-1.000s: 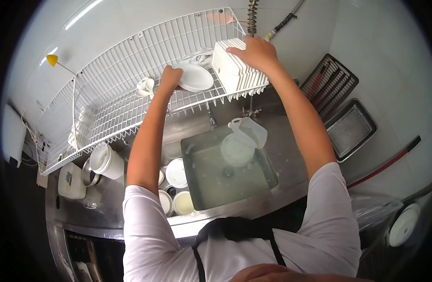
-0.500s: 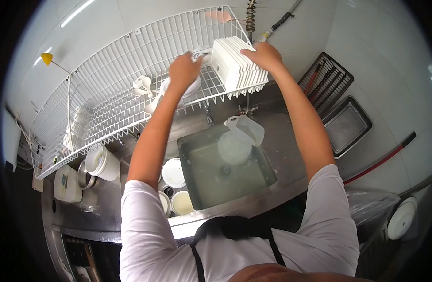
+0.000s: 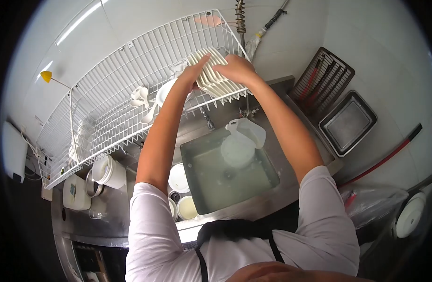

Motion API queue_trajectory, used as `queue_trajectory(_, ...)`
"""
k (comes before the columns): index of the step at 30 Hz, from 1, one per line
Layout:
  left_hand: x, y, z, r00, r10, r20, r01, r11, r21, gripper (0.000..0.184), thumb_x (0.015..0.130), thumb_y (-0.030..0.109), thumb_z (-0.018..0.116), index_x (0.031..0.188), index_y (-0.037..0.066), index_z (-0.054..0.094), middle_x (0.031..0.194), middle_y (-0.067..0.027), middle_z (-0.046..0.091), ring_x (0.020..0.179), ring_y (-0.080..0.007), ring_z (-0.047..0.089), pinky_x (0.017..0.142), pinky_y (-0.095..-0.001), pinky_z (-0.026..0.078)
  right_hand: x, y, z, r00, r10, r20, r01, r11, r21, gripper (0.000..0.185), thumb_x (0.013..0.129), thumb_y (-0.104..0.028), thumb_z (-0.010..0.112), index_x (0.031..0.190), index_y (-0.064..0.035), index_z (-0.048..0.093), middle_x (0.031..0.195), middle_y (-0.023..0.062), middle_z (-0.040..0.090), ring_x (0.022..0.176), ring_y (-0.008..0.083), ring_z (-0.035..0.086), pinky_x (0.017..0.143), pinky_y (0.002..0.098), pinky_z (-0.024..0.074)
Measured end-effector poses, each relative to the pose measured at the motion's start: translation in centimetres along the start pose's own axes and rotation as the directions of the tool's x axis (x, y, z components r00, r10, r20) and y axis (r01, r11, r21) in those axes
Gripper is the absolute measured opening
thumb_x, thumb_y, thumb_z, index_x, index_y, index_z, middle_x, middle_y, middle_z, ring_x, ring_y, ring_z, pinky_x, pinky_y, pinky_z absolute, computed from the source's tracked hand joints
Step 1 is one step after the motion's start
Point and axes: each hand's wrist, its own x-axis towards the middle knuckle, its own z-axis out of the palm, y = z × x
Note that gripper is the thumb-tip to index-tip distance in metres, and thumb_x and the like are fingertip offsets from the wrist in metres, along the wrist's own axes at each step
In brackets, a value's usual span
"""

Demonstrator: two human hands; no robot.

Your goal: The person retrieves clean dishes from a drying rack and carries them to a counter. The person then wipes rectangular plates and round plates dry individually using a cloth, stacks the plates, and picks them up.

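Several white square plates stand on edge as a stack at the right end of the white wire rack. My left hand presses on the stack's left side, fingers mostly hidden behind it. My right hand grips the stack's upper right side. Both hands hold the stack between them. Just left of my left hand, a round white plate lies on the rack, partly covered by my forearm. White spoons rest farther left.
Below the rack is a sink of cloudy water with a translucent jug in it. White tubs and round containers stand on the left. A black crate and a metal tray lean at the right.
My left hand has left the round plates and taken hold of the square plates. The square stack has moved left and tilted, with my right hand on it.
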Motion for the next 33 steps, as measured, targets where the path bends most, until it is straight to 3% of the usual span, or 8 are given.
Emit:
queue_trajectory(2, 0.9, 0.5, 0.6, 0.992, 0.057, -0.113, -0.046, 0.994, 0.099, 0.114, 0.078, 0.072, 0.079, 0.146, -0.012, 0.042, 0.129, -0.0263, 0.067, 0.108, -0.0322, 0.074, 0.086, -0.0458, 0.062, -0.8, 0.1, -0.5, 1.0, -0.004, 0.009, 0.004, 0.999, 0.039, 0.072, 0.091, -0.057, 0.063, 0.124, 0.0068, 0.068, 0.117, 0.0264, 0.073, 0.111, 0.04, 0.071, 0.097, 0.0461, 0.0537)
queue_trajectory(5, 3.6, 0.5, 0.5, 0.979, 0.116, -0.166, -0.074, 0.968, 0.241, 0.142, 0.068, 0.07, 0.088, 0.143, -0.029, 0.021, 0.129, -0.0377, 0.061, 0.11, -0.04, 0.072, 0.086, -0.047, 0.062, 3.1, 5.4, 2.4, 0.989, 0.048, 0.138, -0.12, 0.808, 0.577, 0.073, 0.098, -0.055, 0.055, 0.132, 0.0087, 0.061, 0.128, 0.0281, 0.068, 0.121, 0.0375, 0.067, 0.102, 0.0435, 0.05)
queue_trajectory(9, 3.4, 0.9, 0.8, 0.969, 0.124, -0.216, -0.045, 0.939, 0.34, 0.134, 0.068, 0.068, 0.089, 0.14, -0.029, 0.031, 0.124, -0.035, 0.065, 0.105, -0.0373, 0.074, 0.082, -0.0444, 0.064, 7.5, 8.4, 5.2, 0.977, 0.072, 0.203, -0.157, 0.882, 0.444, 0.076, 0.1, -0.053, 0.052, 0.14, 0.0117, 0.054, 0.141, 0.0324, 0.059, 0.132, 0.0397, 0.06, 0.109, 0.0432, 0.046)
queue_trajectory(13, -0.7, 1.0, 0.4, 0.987, 0.09, -0.136, -0.078, 0.993, 0.094, 0.106, 0.075, 0.059, 0.088, 0.13, -0.025, 0.053, 0.114, -0.0292, 0.072, 0.094, -0.0349, 0.077, 0.078, -0.0435, 0.065, 6.0, 4.7, 3.6, 0.968, 0.164, 0.191, -0.222, 0.912, 0.344, 0.077, 0.101, -0.052, 0.048, 0.144, 0.0117, 0.052, 0.143, 0.0332, 0.058, 0.135, 0.0396, 0.058, 0.113, 0.0422, 0.0439)
queue_trajectory(17, 1.5, -0.7, -0.3, 0.989, 0.073, -0.13, -0.077, 0.997, -0.03, 0.105, 0.077, 0.045, 0.09, 0.144, -0.019, 0.041, 0.126, -0.029, 0.066, 0.102, -0.0351, 0.075, 0.081, -0.0434, 0.065, 5.3, 5.5, 3.7, 0.972, -0.013, 0.234, -0.154, 0.715, 0.682, 0.065, 0.106, -0.044, 0.043, 0.133, 0.0129, 0.062, 0.132, 0.0322, 0.066, 0.125, 0.0372, 0.065, 0.106, 0.0429, 0.0485)
queue_trajectory(20, 1.5, -1.3, -0.2, 0.987, 0.089, -0.134, -0.104, 0.988, -0.113, 0.117, 0.077, 0.041, 0.091, 0.153, -0.017, 0.023, 0.136, -0.0311, 0.059, 0.108, -0.0362, 0.072, 0.084, -0.0447, 0.065, 6.6, 7.0, 4.4, 0.973, 0.062, 0.22, -0.174, 0.827, 0.535, 0.066, 0.108, -0.046, 0.043, 0.13, 0.0128, 0.064, 0.124, 0.0286, 0.071, 0.116, 0.0343, 0.07, 0.1, 0.0422, 0.0514)
queue_trajectory(27, 1.8, -2.3, -0.5, 0.975, 0.147, -0.167, -0.179, 0.964, -0.197, 0.12, 0.081, 0.029, 0.086, 0.155, -0.017, 0.004, 0.139, -0.0372, 0.05, 0.109, -0.0375, 0.071, 0.079, -0.0461, 0.066, 5.6, 6.3, 3.6, 0.939, 0.083, 0.333, -0.308, 0.633, 0.711, 0.055, 0.101, -0.048, 0.065, 0.124, 0.0019, 0.068, 0.111, 0.015, 0.074, 0.091, 0.0211, 0.075, 0.08, 0.0357, 0.0611)
queue_trajectory(33, 1.7, -3.0, -0.5, 0.967, 0.117, -0.225, -0.19, 0.922, -0.336, 0.083, 0.084, 0.015, 0.075, 0.141, -0.027, 0.031, 0.122, -0.0332, 0.061, 0.095, -0.0365, 0.074, 0.072, -0.0455, 0.066, 3.6, 2.8, 1.0, 0.921, 0.134, 0.367, -0.359, 0.659, 0.661, 0.084, 0.085, -0.056, 0.082, 0.13, 0.0127, 0.063, 0.118, 0.0224, 0.073, 0.091, 0.0255, 0.076, 0.077, 0.0366, 0.0629)
